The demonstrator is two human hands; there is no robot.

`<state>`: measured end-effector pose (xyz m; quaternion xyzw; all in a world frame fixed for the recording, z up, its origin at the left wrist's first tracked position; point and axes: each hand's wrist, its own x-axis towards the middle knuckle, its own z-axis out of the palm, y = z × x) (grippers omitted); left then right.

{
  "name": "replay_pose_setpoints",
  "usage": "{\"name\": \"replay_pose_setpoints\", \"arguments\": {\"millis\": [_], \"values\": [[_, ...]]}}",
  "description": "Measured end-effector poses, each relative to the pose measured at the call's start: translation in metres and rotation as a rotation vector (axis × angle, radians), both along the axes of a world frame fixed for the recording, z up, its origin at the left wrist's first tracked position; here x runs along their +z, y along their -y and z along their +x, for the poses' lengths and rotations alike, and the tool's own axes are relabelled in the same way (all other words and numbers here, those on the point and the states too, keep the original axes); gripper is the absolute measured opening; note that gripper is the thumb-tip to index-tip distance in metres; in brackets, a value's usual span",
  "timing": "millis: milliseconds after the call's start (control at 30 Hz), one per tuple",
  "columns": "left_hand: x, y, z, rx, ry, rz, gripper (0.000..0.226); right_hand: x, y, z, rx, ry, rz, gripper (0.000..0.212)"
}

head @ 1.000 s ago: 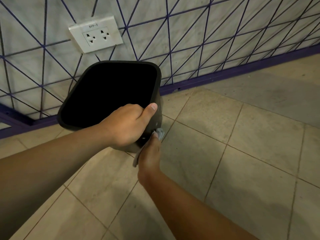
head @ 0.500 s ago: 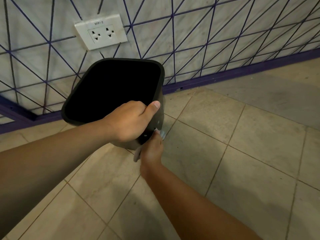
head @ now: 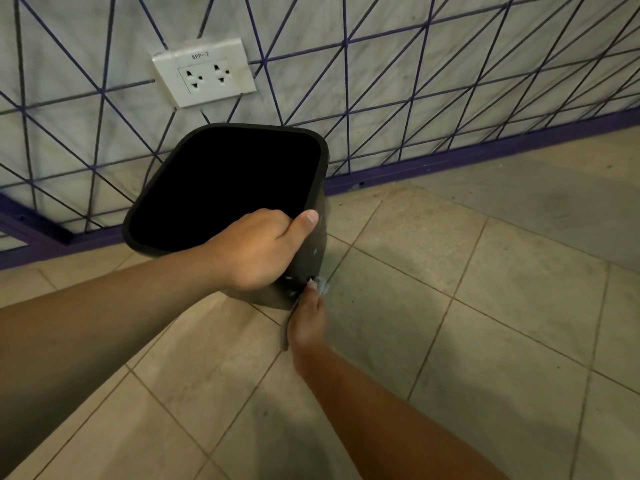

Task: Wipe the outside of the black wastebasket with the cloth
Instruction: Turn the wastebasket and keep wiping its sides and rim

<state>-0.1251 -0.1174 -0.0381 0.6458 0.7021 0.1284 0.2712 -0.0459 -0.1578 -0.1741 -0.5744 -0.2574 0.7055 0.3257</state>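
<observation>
The wall (head: 415, 64), pale with a net of purple lines, fills the space behind the wastebasket, and a purple baseboard (head: 450, 161) runs along its foot. The tiled floor (head: 450, 306) spreads below and to the right of the wastebasket. The black wastebasket (head: 225, 181) is tilted with its dark mouth toward the camera, close in front of the wall; whether its base touches the floor cannot be told, as the arms and hands cover its lower part. A white socket (head: 204, 72) marked BPP-2 sits on the wall just above the wastebasket. The left hand (head: 256, 251) grips the wastebasket's near rim at its right corner, fingers curled inside, thumb along the outer side. The right hand (head: 306, 323) is below it, holding a grey cloth (head: 322, 285) against the lower right side of the wastebasket; most of the cloth is hidden by that hand. Small pale specks dot the wastebasket's side between the two hands.
</observation>
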Motion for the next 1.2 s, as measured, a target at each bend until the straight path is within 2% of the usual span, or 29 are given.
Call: {"name": "replay_pose_setpoints", "arguments": {"millis": [67,100,133,200,267,333,400,467,600,733,900,1033,1067,1167,1200], "values": [[0.002,0.001,0.001,0.008,-0.004,0.006,0.116,0.011,-0.009,0.009,-0.017,0.004,-0.081,0.050],[0.003,0.001,0.002,0.016,-0.008,0.011,0.111,0.017,-0.012,0.011,-0.049,0.020,-0.113,0.040],[0.004,0.002,0.002,0.021,-0.011,0.015,0.103,0.030,-0.012,0.014,-0.109,-0.018,-0.125,0.040],[0.008,0.002,0.004,0.025,-0.010,0.016,0.091,0.052,-0.008,0.009,-0.212,-0.157,-0.029,0.061],[0.012,0.002,0.006,0.020,0.010,0.016,0.080,0.066,-0.005,-0.010,-0.207,-0.162,0.117,0.091],[0.016,0.002,0.008,0.024,0.026,0.017,0.074,0.059,-0.013,-0.030,-0.258,-0.182,0.155,0.102],[0.018,0.000,0.008,0.033,0.014,0.010,0.072,0.059,-0.022,-0.035,-0.277,-0.176,0.138,0.091],[0.019,-0.001,0.010,0.027,-0.005,0.013,0.069,0.049,-0.037,-0.029,-0.261,-0.134,0.106,0.064],[0.021,0.001,0.010,0.010,-0.027,0.026,0.066,0.044,-0.050,-0.011,-0.216,-0.198,0.003,0.051],[0.018,0.000,0.007,0.004,0.000,0.011,0.070,0.053,-0.018,-0.017,-0.201,-0.207,-0.009,0.055],[0.020,-0.001,0.010,0.017,-0.019,0.022,0.068,0.039,-0.045,-0.011,-0.195,-0.183,-0.061,0.050],[0.020,-0.001,0.007,0.037,0.010,-0.002,0.073,0.051,-0.025,-0.019,-0.177,-0.143,-0.011,0.082],[0.021,-0.001,0.008,0.038,0.009,-0.001,0.074,0.054,-0.027,-0.016,-0.163,-0.137,-0.012,0.083],[0.021,-0.001,0.011,0.048,-0.029,0.021,0.070,0.047,-0.049,-0.006,-0.139,-0.138,-0.062,0.051],[0.020,-0.001,0.011,0.050,-0.037,0.025,0.069,0.046,-0.052,-0.004,-0.128,-0.149,-0.069,0.048]]}}
